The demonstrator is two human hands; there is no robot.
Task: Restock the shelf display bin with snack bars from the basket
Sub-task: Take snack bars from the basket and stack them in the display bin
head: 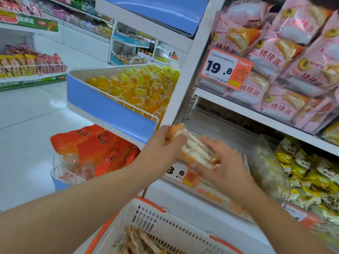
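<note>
Basket [170, 226] below; L hand [165, 142] & R hand [223, 165] fingers grip snack bars [194, 149].

A: What sits above the grip?
B: Pink pastry packs [286, 57] fill the shelf up and to the right, fronted by an orange price tag [226, 67] reading 19.8.

A: And to the left?
B: Up-left, a blue-fronted bin of yellow jelly cups [135, 87]; lower left, orange bags [95, 149] in a wire tray.

A: Right of it?
B: Yellow-and-white packets [308, 180], just beside.
</note>
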